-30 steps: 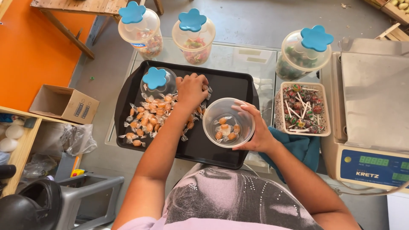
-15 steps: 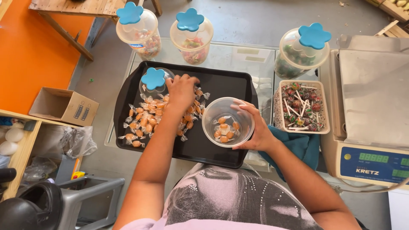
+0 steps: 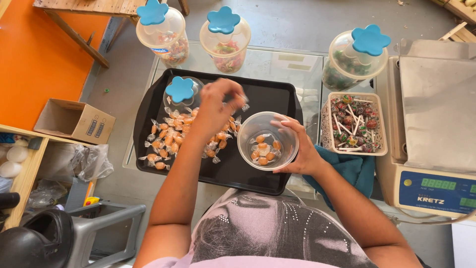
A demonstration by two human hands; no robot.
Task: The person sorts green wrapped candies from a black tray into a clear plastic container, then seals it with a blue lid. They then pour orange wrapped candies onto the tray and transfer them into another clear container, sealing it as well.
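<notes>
From the head camera, looking down: the left hand [image 3: 218, 101] hovers over the black plastic tray [image 3: 148, 111] on the glass desk [image 3: 277, 62]. Its fingers [image 3: 237, 97] are bunched together. They seem to pinch a wrapped sweet, but the hand is blurred, so I cannot tell for sure.

The right hand [image 3: 297, 149] holds the clear round plastic cup [image 3: 267, 140] over the right side of the tray. Its fingers are spread around the cup's right rim. A few orange sweets in clear wrappers lie inside the cup.

The pile of orange wrapped sweets [image 3: 173, 136] sits in the middle of the tray, just left of the cup.

These sweets look small, light and hard. The wrappers look slick and crinkly, so a sweet could slip. Pinching the fat middle, or a twisted wrapper end, looks best.

A jar lid with a blue flower knob [image 3: 179, 90] lies near the tray's far edge.
</notes>
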